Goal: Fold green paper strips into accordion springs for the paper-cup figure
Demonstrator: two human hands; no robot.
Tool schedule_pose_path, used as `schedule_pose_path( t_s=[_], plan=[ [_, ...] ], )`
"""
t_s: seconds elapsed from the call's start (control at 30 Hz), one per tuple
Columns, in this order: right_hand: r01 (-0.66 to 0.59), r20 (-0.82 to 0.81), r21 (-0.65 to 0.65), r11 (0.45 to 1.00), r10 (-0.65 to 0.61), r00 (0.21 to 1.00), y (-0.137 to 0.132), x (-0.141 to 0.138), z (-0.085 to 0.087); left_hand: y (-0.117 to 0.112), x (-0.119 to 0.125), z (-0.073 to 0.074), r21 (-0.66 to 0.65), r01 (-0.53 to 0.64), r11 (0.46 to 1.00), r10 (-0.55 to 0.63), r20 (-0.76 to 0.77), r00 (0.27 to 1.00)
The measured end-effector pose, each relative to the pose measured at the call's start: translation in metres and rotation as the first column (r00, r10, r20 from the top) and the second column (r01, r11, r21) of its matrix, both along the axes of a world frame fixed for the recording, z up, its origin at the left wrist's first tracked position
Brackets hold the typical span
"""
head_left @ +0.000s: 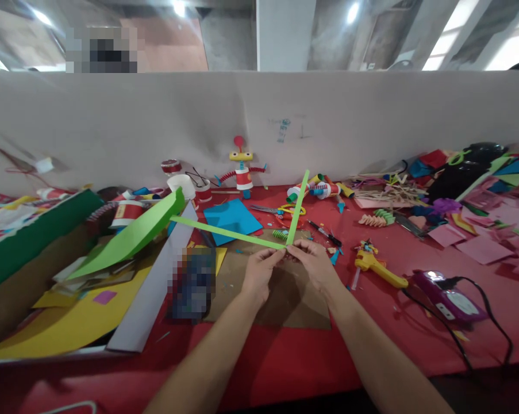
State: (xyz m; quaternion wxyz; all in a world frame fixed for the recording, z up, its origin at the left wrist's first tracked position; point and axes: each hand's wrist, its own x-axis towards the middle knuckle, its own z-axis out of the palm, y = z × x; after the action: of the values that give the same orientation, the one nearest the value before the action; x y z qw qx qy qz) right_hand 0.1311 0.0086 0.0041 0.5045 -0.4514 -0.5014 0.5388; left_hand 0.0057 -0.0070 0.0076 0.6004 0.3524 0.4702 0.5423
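Two light green paper strips meet between my hands over a brown cardboard sheet (302,305). My left hand (261,270) pinches the end of one paper strip (229,231), which stretches away to the left. The other paper strip (299,207) rises up and away from the fingers of my right hand (313,261), also closed in a pinch. Where the ends touch, fingertips cover part of the joint, and I cannot tell how they are fixed. Just beyond lies a small green coiled paper piece (280,234).
A blue paper sheet (231,221), scissors (280,211) and a pen (325,233) lie beyond my hands. On the right are a yellow glue gun (382,270) and a purple power box (449,299) with cords. A box (149,299) of paper stands left; a paper-cup figure (243,178) stands behind.
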Motion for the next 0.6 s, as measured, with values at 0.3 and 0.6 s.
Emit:
schedule_pose_path(
  t_s=[0.3, 0.6],
  plan=[
    [0.057, 0.048, 0.067, 0.996, -0.060, 0.997, -0.0008, 0.0005, 0.0002, -0.0015, -0.0002, 0.0047, 0.021, -0.023, 1.000, 0.025, -0.075, 0.997],
    [0.103, 0.004, 0.064, 0.993, -0.104, 0.995, -0.0023, -0.0053, -0.0044, -0.0019, 0.0034, 0.0022, 0.021, -0.099, 0.995, 0.100, -0.010, 0.995]
  ],
)
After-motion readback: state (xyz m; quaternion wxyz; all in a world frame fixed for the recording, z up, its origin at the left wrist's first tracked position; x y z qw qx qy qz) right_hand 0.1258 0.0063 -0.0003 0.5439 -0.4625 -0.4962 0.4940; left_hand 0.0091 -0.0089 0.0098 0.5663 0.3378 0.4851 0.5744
